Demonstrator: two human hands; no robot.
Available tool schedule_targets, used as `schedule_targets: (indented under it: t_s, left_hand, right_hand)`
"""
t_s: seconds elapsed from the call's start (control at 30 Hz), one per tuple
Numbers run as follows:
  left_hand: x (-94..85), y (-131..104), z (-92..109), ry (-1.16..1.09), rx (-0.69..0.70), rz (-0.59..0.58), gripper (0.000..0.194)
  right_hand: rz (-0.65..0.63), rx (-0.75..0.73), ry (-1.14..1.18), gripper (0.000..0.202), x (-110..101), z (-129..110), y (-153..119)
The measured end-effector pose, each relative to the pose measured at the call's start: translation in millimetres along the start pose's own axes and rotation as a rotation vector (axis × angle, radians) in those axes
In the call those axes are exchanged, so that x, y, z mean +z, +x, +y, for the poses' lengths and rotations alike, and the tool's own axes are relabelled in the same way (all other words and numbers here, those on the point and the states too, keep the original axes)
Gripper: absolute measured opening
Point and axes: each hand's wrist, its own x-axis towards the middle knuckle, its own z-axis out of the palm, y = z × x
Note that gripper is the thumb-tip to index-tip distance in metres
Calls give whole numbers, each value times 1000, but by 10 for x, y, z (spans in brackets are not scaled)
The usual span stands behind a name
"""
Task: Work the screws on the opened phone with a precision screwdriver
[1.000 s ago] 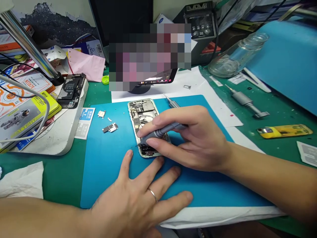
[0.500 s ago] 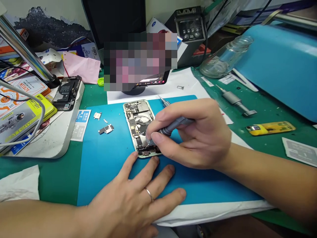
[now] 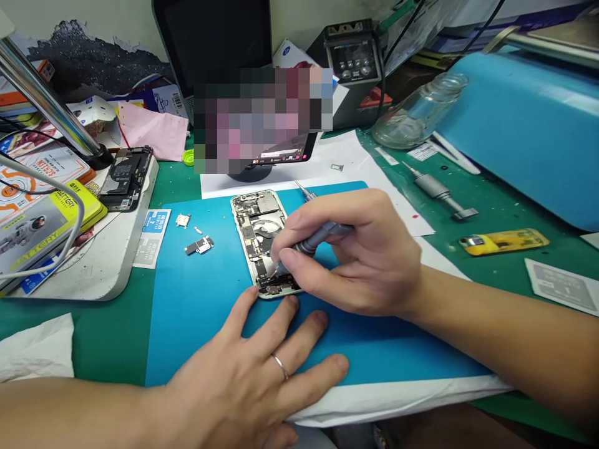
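Note:
An opened phone (image 3: 256,240) lies on a blue mat (image 3: 196,324), its inner parts exposed. My left hand (image 3: 262,368), with a ring on one finger, rests palm down with fingers spread; its index and middle fingertips touch the phone's lower edge. Above the lower right of the phone, my right hand (image 3: 355,255) is closed round a grey screwdriver (image 3: 322,238), with something clear between the fingertips. The tip over the phone's lower part is too small to make out. Left of the phone lie a dark metal shield piece (image 3: 200,245) and a small silver part (image 3: 183,219).
Behind the mat stands a device with a blurred screen (image 3: 262,125). To the right are a glass jar (image 3: 418,112), a second grey screwdriver (image 3: 438,190) and a yellow lighter (image 3: 504,241). A white stand (image 3: 126,249) at left bears another phone (image 3: 126,178) and boxes.
The view has shifted slightly. My right hand has moved a little left, still closed round the screwdriver; my left hand keeps its place at the phone's edge.

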Motion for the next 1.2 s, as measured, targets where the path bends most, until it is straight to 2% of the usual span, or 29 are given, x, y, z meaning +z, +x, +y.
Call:
schedule_targets:
  t_s: [0.3,0.83,1.2]
  left_hand:
    - [-50,-4,-14,-30,5,-50,76]
    - [-15,-18,-31,-102,5,7,78]
    - [-108,26,-93,-141,45,-45,74]
  right_hand:
    - [22,26,34,38,9,-1,3]
    - [101,57,55,35,24,0,-7]
    - [57,58,59,40,17,-6,-8]
